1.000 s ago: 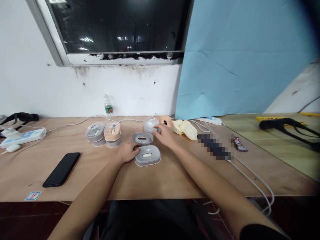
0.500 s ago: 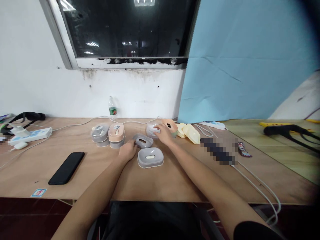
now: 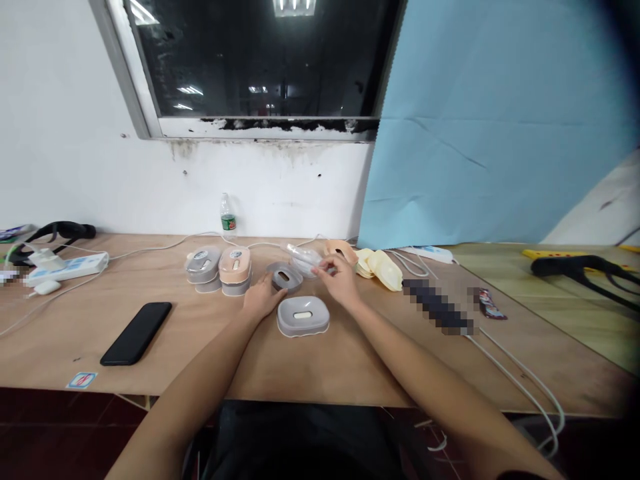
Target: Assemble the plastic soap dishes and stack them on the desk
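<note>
My left hand (image 3: pixel 261 298) grips the near edge of a grey slotted tray (image 3: pixel 284 275), which is tilted up off the wooden table (image 3: pixel 210 347). My right hand (image 3: pixel 340 279) pinches a clear plastic lid (image 3: pixel 305 259) and holds it tilted just above the table. Between my hands a closed grey soap box (image 3: pixel 303 315) lies flat. Behind my right hand sit an orange slotted piece (image 3: pixel 341 249) and several cream-yellow lids (image 3: pixel 383 268).
Two stacked soap boxes, grey (image 3: pixel 203 266) and orange-topped (image 3: pixel 235 269), stand left of the tray. A black phone (image 3: pixel 136 332) lies at front left, a white power strip (image 3: pixel 67 268) at far left, a small bottle (image 3: pixel 228 217) by the wall. White cables (image 3: pixel 520 373) trail off the right edge.
My right hand has lifted the clear lid off the table and drawn it nearer. My left hand moved from the near grey box to the grey tray and tilted it up.
</note>
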Demonstrator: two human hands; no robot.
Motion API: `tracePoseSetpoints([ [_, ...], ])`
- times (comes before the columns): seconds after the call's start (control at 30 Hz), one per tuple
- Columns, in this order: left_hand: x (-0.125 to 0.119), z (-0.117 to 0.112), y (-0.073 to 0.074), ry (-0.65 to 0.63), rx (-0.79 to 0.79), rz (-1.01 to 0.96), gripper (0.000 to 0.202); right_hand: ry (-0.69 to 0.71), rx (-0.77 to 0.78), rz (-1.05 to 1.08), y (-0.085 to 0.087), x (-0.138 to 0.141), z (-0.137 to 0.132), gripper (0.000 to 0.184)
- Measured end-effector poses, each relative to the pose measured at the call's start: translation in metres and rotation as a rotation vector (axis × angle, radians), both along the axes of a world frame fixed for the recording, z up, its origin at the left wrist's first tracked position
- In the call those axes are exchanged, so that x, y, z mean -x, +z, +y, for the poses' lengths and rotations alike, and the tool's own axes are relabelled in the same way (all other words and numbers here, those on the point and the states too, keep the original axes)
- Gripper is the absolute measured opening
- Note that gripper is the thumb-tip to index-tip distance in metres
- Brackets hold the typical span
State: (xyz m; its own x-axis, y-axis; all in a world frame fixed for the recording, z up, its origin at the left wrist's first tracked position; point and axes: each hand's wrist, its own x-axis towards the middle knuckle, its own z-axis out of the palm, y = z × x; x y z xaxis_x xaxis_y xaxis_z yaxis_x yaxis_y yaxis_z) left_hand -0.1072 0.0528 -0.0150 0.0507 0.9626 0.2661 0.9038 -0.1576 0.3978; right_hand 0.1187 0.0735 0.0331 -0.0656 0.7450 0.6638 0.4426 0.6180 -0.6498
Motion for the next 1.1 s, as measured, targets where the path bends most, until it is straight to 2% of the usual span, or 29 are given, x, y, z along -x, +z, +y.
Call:
tracePoseSetpoints([
  [0.07,-0.003,0.002,0.004,0.045,0.017,-0.002,0.063,0.105,0.100,0.075,0.000,-0.006,-0.016,0.030],
  [0.17,-0.004,-0.002,0.009,0.075,-0.015,-0.054,0.053,0.203,0.357,0.241,-0.010,-0.016,-0.031,0.037],
  [0.23,-0.002,-0.008,0.011,0.017,-0.082,-0.128,0.045,0.268,0.558,0.359,-0.018,-0.020,-0.035,0.039],
  [0.3,0.002,-0.016,0.012,-0.076,-0.127,-0.213,0.044,0.361,0.741,0.438,-0.024,-0.020,-0.036,0.040],
  [0.4,0.006,-0.026,0.015,-0.230,-0.113,-0.296,0.049,0.447,0.897,0.515,-0.027,-0.015,-0.036,0.040],
  [0.5,0.005,-0.032,0.017,-0.301,-0.155,-0.350,0.048,0.428,0.930,0.517,-0.026,-0.011,-0.037,0.042],
  [0.57,0.003,-0.032,0.018,-0.310,-0.186,-0.373,0.046,0.395,0.921,0.431,-0.025,-0.012,-0.037,0.044],
  [0.7,0.001,-0.029,0.015,-0.318,-0.080,-0.361,0.053,0.297,0.796,0.150,-0.026,-0.017,-0.038,0.052],
  [0.8,0.001,-0.024,0.012,-0.276,-0.009,-0.352,0.055,0.279,0.694,-0.031,-0.030,-0.021,-0.035,0.057],
  [0.97,0.004,-0.021,0.013,-0.312,0.004,-0.193,0.049,0.304,0.721,-0.277,-0.034,-0.024,-0.030,0.059],
  [1.1,0.001,-0.025,0.018,-0.331,-0.013,-0.103,0.048,0.277,0.723,-0.309,-0.035,-0.026,-0.028,0.060],
])
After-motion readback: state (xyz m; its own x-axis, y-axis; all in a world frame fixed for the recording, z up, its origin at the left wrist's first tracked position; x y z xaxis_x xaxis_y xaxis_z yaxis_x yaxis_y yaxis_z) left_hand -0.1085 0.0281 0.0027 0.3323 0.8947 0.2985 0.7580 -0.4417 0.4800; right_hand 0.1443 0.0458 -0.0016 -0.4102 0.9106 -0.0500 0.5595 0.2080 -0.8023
